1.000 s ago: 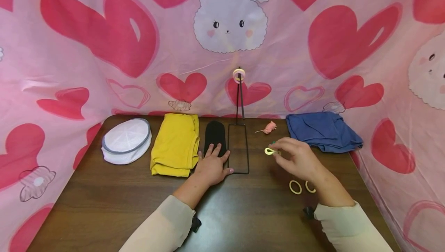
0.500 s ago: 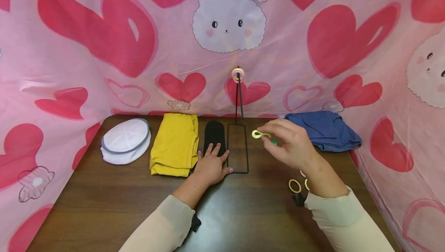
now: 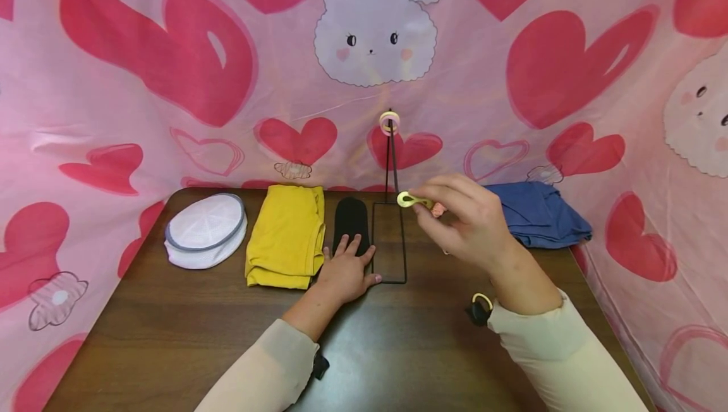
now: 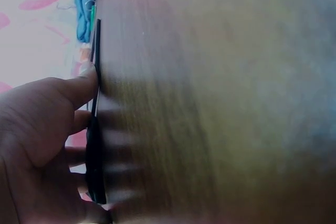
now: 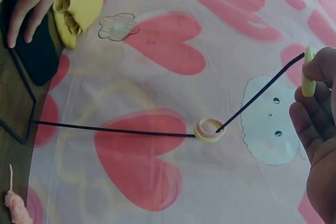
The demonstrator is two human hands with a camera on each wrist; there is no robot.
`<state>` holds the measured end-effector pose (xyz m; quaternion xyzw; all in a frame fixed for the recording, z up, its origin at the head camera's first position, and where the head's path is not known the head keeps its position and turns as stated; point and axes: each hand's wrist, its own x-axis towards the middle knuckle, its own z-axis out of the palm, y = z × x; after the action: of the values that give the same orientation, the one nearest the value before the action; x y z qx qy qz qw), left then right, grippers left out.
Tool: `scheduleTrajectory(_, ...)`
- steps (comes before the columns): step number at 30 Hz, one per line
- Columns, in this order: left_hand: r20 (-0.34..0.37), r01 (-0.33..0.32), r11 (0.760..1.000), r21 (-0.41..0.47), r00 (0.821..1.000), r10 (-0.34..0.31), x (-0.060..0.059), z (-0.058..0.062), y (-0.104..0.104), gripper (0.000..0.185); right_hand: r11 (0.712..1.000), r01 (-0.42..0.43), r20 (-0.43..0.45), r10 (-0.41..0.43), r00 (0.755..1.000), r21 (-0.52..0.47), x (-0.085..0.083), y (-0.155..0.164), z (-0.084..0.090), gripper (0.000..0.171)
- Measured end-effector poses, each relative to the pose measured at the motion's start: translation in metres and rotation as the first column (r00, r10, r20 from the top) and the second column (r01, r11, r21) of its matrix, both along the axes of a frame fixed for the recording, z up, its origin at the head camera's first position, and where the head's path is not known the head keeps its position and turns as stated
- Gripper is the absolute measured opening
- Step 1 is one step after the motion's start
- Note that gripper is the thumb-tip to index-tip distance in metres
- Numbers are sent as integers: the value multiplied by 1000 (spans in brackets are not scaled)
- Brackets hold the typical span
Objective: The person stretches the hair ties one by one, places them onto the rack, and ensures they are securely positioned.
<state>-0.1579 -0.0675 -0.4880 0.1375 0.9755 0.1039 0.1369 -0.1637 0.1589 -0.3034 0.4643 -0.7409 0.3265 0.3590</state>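
Observation:
My right hand [image 3: 455, 216] pinches a pale yellow hair tie [image 3: 407, 199] in the air, just right of a thin black wire stand [image 3: 390, 165]. In the right wrist view the same hair tie [image 5: 308, 80] sits between my fingertips, near the stand's prong. Two hair ties [image 3: 390, 122], yellow and pink, hang at the top of the stand [image 5: 210, 129]. My left hand [image 3: 345, 270] lies flat on the table, fingers straight, touching the stand's rectangular base [image 3: 389, 244] and a black cloth [image 3: 351, 224]. In the left wrist view the left hand's fingers [image 4: 58, 129] press against the dark base.
On the brown table [image 3: 170, 330] lie a white mesh cap [image 3: 207, 230], folded yellow cloth [image 3: 287, 235], blue cloth [image 3: 540, 213] and a pink hair tie [image 3: 438, 210] behind my right hand. Another yellow hair tie [image 3: 482, 299] lies by my right wrist. Pink heart-print fabric [image 3: 170, 71] walls the table.
My right hand lifted the yellow hair tie off the table and carried it up and left towards the stand. My left hand stayed flat on the base.

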Motion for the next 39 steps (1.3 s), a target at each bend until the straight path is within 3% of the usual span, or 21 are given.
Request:
scheduleTrajectory(10, 3, 3, 1000, -1, 1000, -3, -1, -1, 0, 73, 999, 45, -25, -45, 999, 18, -13, -9, -1, 21)
scheduleTrajectory(15, -5, 5, 1000, -2, 1000, -5, -2, -4, 0, 73, 996, 84, 5, -84, 996, 24, -24, -10, -6, 23)
scheduleTrajectory(22, -1, 0, 1000, 0, 1000, 0, 0, 0, 1, 73, 988, 151, 79, -150, 986, -8, -48, -18, -10, 25)
scheduleTrajectory(28, 1, -1, 1000, 11, 1000, 1, 2, 4, 1, 72, 979, 203, 77, -199, 977, -34, -70, -25, -16, 25)
scheduleTrajectory(39, -13, 4, 1000, 8, 1000, -4, 1, 1, 1, 72, 948, 287, 143, -268, 953, -139, -106, -40, -26, 24)
